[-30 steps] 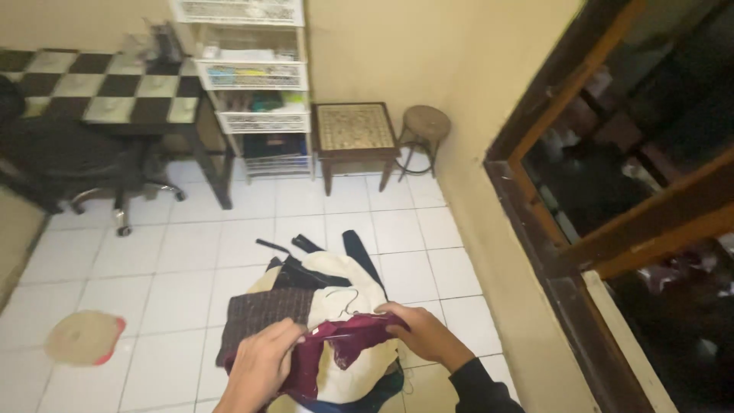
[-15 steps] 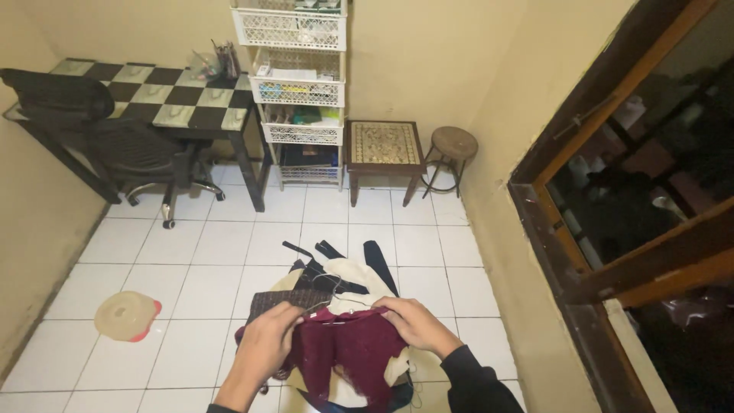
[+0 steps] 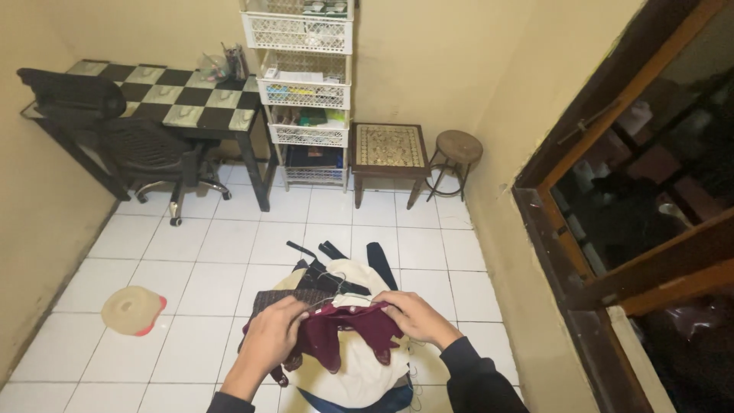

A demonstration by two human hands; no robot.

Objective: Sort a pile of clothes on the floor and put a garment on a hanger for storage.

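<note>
Both hands, left hand (image 3: 275, 333) and right hand (image 3: 413, 315), clamp the maroon garment (image 3: 345, 333) onto its wire hanger (image 3: 330, 284); near laundry pile (image 3: 352, 375) remains unhung.

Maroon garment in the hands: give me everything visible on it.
The dark maroon cloth garment looks soft and thin, bunched and wrinkled, its loose ends drooping. The left hand and right hand pinch its upper edge from either side, holding it spread above a heap of cream, brown and dark clothes on the white tiled floor. A thin wire hanger sits at its top edge; whether it is threaded through is unclear.
</note>
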